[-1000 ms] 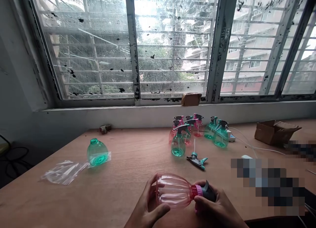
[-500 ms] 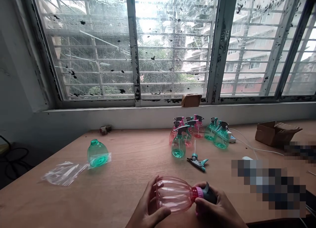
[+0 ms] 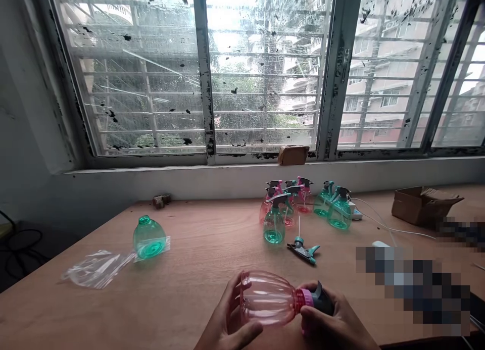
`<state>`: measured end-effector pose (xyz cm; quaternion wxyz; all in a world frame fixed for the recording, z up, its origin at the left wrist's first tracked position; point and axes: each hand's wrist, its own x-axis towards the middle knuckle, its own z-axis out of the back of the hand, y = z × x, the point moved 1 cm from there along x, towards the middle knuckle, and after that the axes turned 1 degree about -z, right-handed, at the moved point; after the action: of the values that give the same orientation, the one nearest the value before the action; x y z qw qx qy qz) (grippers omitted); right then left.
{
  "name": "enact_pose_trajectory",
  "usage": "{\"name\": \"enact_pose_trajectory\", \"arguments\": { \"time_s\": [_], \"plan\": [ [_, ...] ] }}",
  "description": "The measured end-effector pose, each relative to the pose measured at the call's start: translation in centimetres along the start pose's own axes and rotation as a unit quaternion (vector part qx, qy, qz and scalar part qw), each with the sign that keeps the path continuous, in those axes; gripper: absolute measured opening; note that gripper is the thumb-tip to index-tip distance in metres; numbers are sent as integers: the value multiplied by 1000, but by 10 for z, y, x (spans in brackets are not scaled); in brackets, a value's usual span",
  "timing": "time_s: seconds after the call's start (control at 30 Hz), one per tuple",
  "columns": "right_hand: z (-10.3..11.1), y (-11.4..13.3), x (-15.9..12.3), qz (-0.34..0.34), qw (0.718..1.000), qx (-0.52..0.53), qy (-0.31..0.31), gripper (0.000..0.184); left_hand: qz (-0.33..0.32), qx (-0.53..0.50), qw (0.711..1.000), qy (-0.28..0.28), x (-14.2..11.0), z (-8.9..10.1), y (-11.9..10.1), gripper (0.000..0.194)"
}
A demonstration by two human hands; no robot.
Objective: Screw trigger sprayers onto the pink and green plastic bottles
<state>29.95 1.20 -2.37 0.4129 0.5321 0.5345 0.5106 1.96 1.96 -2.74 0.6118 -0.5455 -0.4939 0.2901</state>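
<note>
A clear pink spray bottle (image 3: 269, 298) lies sideways between my hands, its base to the left. My left hand (image 3: 233, 314) is wrapped round the base end, thumb in front and fingers behind. My right hand (image 3: 333, 314) grips the dark grey and pink spray head (image 3: 320, 298) at the neck. Beyond them, a loose teal and black spray head (image 3: 304, 250) rests on the table with its tube pointing up. An open green bottle (image 3: 149, 236) without a spray head stands to the left, a clear plastic bag (image 3: 100, 269) beside it.
Several green and pink spray bottles (image 3: 273, 226) with heads stand at the back. An open cardboard box (image 3: 417, 206) sits at the right, near a white cable (image 3: 405, 231). Blurred-out items cover the right side. A small brown block (image 3: 161, 201) lies at the far left edge.
</note>
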Motion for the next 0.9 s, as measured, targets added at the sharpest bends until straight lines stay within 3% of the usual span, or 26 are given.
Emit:
{"name": "enact_pose_trajectory", "arguments": {
  "time_s": [0.27,0.43,0.6,0.73,0.9],
  "plan": [
    [0,2,0,-2,1000,0,-5,60,-5,6,1000,-4,0,2,-3,105],
    [0,-2,0,-7,1000,7,2,60,22,-4,1000,1,0,3,0,102],
    [1,-5,2,-7,1000,10,3,60,-3,19,1000,10,1,1,-6,103],
    [1,-3,0,1,1000,6,2,56,8,29,999,18,1,1,-11,114],
    [1,2,-3,-3,1000,-10,-12,54,54,33,998,22,-1,0,-18,97]
  ]
}}
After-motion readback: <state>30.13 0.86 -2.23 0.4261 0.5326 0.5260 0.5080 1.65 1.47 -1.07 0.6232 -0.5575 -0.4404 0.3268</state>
